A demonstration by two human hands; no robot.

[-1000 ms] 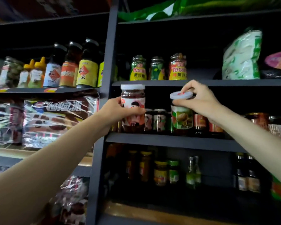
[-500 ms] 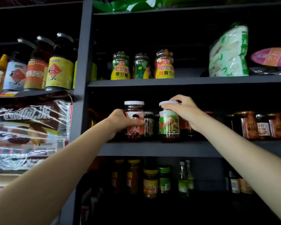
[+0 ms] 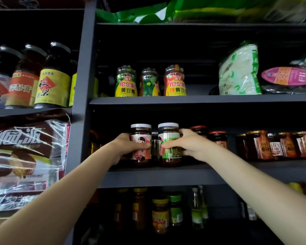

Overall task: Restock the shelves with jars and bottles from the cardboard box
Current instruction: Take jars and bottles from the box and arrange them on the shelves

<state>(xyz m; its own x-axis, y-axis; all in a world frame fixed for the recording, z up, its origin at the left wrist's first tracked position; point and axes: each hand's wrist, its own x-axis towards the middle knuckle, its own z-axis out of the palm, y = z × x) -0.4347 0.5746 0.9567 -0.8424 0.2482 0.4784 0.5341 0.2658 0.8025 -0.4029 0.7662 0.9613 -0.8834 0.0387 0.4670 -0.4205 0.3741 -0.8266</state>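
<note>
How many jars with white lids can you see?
2, side by side on the middle shelf: the left hand grips the left jar, the right hand the right jar. Others may hide behind.

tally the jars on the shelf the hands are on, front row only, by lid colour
White lids: 2, the pink-label jar gripped by the left hand and the green-label jar gripped by the right hand.
Red lids: 2.
Gold lids: 4.
Dark lid: 1.
Total: 9. Jars further back are too dark to count.
</note>
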